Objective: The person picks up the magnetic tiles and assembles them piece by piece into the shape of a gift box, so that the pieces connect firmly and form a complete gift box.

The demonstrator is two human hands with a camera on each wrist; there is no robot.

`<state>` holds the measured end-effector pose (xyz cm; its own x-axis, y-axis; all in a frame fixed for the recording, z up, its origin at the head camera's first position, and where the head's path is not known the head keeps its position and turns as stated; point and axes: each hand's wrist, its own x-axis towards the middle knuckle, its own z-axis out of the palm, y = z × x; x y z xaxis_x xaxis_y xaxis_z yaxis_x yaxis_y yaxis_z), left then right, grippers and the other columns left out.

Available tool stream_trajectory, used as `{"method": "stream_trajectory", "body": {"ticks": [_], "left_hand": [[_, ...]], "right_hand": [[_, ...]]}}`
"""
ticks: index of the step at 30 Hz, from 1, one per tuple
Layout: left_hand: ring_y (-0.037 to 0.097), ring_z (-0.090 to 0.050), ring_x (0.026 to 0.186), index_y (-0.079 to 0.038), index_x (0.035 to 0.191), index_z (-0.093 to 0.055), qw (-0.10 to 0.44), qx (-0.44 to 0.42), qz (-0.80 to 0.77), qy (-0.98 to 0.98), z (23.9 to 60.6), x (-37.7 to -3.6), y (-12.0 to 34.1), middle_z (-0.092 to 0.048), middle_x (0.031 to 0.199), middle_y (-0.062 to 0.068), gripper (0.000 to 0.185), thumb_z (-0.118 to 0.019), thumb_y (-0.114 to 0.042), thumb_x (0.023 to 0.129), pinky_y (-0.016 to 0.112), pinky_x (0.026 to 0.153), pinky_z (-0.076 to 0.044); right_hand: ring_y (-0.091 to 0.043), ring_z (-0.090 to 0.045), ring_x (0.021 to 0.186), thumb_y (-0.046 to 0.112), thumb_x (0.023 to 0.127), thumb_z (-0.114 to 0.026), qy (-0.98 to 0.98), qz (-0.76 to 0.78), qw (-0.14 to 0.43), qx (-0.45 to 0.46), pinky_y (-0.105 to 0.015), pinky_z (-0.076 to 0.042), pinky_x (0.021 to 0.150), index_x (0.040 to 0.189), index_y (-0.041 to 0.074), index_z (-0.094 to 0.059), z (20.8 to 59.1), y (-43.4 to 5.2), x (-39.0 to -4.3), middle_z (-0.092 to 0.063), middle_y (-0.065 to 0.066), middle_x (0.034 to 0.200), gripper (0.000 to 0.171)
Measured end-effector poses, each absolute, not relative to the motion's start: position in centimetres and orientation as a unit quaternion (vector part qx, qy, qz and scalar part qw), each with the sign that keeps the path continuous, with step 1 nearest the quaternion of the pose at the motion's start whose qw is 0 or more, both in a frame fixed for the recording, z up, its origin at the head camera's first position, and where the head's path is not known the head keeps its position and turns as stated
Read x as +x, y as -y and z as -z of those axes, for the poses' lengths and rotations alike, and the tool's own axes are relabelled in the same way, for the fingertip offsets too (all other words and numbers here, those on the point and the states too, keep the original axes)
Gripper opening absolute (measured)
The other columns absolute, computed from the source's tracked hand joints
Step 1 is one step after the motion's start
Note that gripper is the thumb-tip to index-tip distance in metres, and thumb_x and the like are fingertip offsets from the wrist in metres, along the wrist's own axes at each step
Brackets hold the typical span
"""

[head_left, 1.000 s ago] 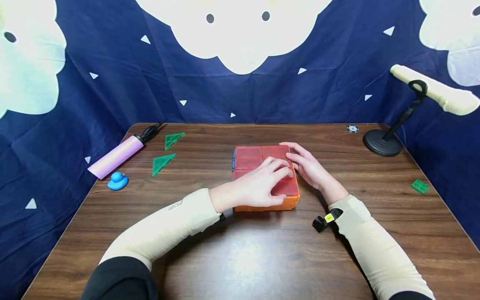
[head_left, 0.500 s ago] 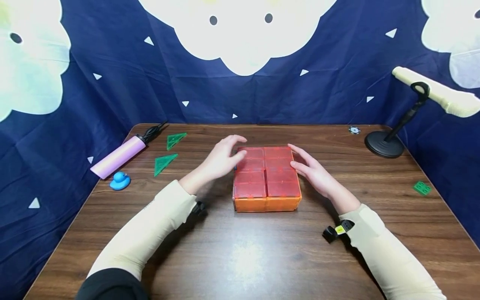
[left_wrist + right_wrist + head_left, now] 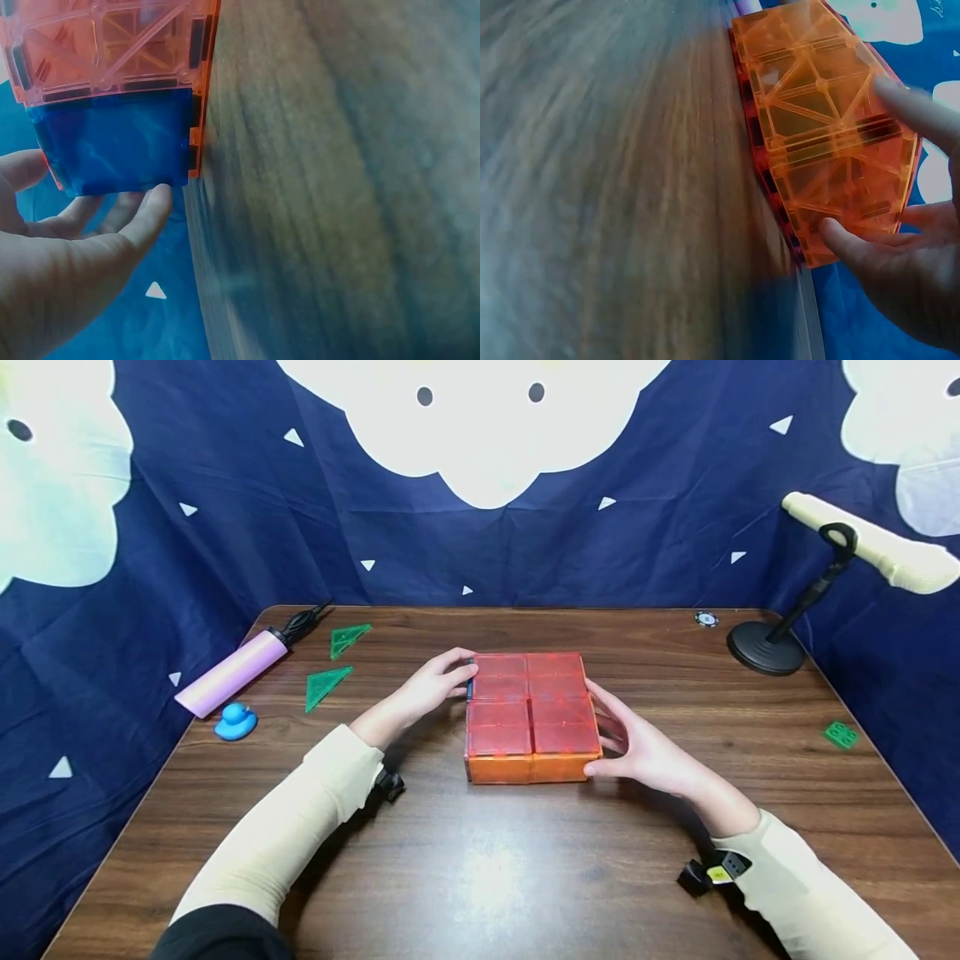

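A low box of translucent magnetic tiles (image 3: pixel 501 727) stands mid-table, with a red top and orange sides. At its back left side, a blue tile (image 3: pixel 112 142) shows in the left wrist view. My left hand (image 3: pixel 429 685) is at that rear corner, its thumb touching the blue tile's edge and its fingers behind. Against the right side rests my right hand (image 3: pixel 641 739), thumb by the front corner and fingers spread along the wall. In the right wrist view its thumb and index finger lie on the orange tiles (image 3: pixel 817 112). The box's interior is hidden.
Two green triangular tiles (image 3: pixel 327 687), a blue rubber duck (image 3: pixel 236 722) and a pink hand pump (image 3: pixel 232 675) lie to the left. Rightward are a poker chip (image 3: pixel 706 619), a black stand (image 3: pixel 767 647) and a green toy brick (image 3: pixel 841 735). A navy curtain backs the table.
My left hand has moved off the red top, leftward to the rear left side. My right hand has slid from the back right corner toward the front along the right side.
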<state>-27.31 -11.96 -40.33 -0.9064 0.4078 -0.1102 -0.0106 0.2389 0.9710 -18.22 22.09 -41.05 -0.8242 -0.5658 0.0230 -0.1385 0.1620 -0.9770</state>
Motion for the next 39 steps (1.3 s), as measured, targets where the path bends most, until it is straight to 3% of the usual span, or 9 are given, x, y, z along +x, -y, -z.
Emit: {"method": "stream_trajectory", "body": {"ticks": [8,15,20,24,29,33,39], "left_hand": [[0.033,-0.052,0.128,0.006,0.140,-0.046,0.163,0.118,-0.593,-0.780,40.2,-25.8,12.8,-0.051,0.137,0.023,0.041,-0.052,-0.018,0.107,0.048,0.104,-0.047],[0.034,-0.053,0.128,0.002,0.136,-0.049,0.148,0.105,-0.579,-0.795,40.0,-23.3,14.1,-0.053,0.138,0.021,0.037,-0.053,-0.020,0.107,0.050,0.103,-0.048],[0.034,-0.057,0.119,0.002,0.132,-0.049,0.143,0.104,-0.572,-0.801,39.8,-21.2,14.7,-0.056,0.129,0.020,0.032,-0.051,-0.018,0.107,0.050,0.099,-0.050],[0.035,-0.059,0.113,0.001,0.128,-0.050,0.155,0.102,-0.563,-0.806,39.6,-19.7,14.8,-0.057,0.120,0.018,0.029,-0.051,-0.020,0.108,0.049,0.096,-0.052],[0.035,-0.059,0.113,0.003,0.127,-0.050,0.175,0.097,-0.558,-0.805,39.6,-18.8,14.8,-0.058,0.120,0.019,0.031,-0.050,-0.022,0.108,0.048,0.096,-0.052],[0.037,-0.054,0.124,0.005,0.136,-0.048,0.175,0.082,-0.583,-0.789,39.5,-19.2,14.8,-0.054,0.134,0.023,0.040,-0.048,-0.023,0.108,0.050,0.103,-0.046],[0.036,-0.034,0.145,-0.001,0.156,-0.033,0.206,0.065,-0.677,-0.703,39.7,-20.9,14.2,-0.034,0.159,0.020,0.055,-0.044,-0.025,0.107,0.053,0.116,-0.030]], "right_hand": [[-0.037,-0.039,0.143,0.000,0.085,-0.082,-0.742,0.600,0.182,-0.238,-0.030,-0.047,0.102,0.164,0.013,-0.020,41.1,-22.9,-19.7,-0.028,-0.018,0.163,0.101],[-0.011,-0.057,0.126,0.000,0.093,-0.073,-0.743,0.616,0.181,-0.190,-0.024,-0.050,0.097,0.160,0.001,-0.027,41.4,-24.1,-21.4,-0.044,-0.028,0.151,0.081],[-0.010,-0.063,0.113,0.005,0.097,-0.069,-0.754,0.618,0.160,-0.156,-0.027,-0.054,0.091,0.152,-0.003,-0.040,41.8,-24.3,-22.6,-0.060,-0.017,0.135,0.062],[-0.012,-0.065,0.110,0.003,0.100,-0.064,-0.739,0.642,0.156,-0.133,-0.031,-0.055,0.092,0.146,-0.006,-0.044,41.9,-24.1,-23.2,-0.063,-0.009,0.125,0.051],[-0.007,-0.064,0.107,0.004,0.102,-0.061,-0.719,0.675,0.144,-0.080,-0.030,-0.053,0.094,0.145,-0.008,-0.042,41.9,-23.3,-23.0,-0.057,-0.011,0.129,0.048],[-0.008,-0.058,0.114,0.010,0.107,-0.052,-0.708,0.694,0.126,-0.036,-0.031,-0.049,0.101,0.154,-0.006,-0.030,41.5,-21.8,-21.0,-0.043,-0.022,0.145,0.054],[-0.030,-0.027,0.146,0.016,0.111,-0.039,-0.662,0.740,0.122,-0.006,-0.050,-0.028,0.118,0.163,0.004,-0.008,40.6,-18.9,-16.6,-0.013,-0.022,0.165,0.062]]}}
